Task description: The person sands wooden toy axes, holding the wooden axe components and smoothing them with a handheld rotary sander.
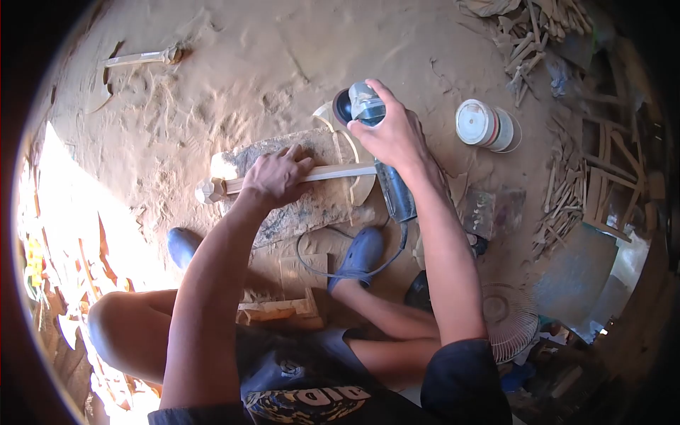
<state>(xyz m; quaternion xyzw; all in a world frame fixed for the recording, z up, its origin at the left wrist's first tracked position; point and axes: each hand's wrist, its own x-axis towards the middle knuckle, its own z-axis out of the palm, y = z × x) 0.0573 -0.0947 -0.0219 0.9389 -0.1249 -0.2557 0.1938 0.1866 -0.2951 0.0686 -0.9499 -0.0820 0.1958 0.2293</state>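
Note:
A pale axe-shaped wooden piece [340,171] lies across a worn block [273,228], its knobbed end to the left and its curved blade to the right. My left hand [276,176] is closed over the shaft near the middle of the block. In my right hand [392,134] is a corded angle grinder [394,190], gripped near its head. The grinder's dark disc [343,108] faces left, just above the curved blade, and its body crosses the shaft's right end. I cannot tell whether the disc touches the wood.
A lidded white bucket [476,123] stands to the right. Another axe-shaped piece [145,58] lies at the upper left. Wood scraps [524,53] are heaped at the upper right, and a round wire fan guard [506,322] is at the lower right. The grinder's cord [312,268] loops near my blue shoe [363,251].

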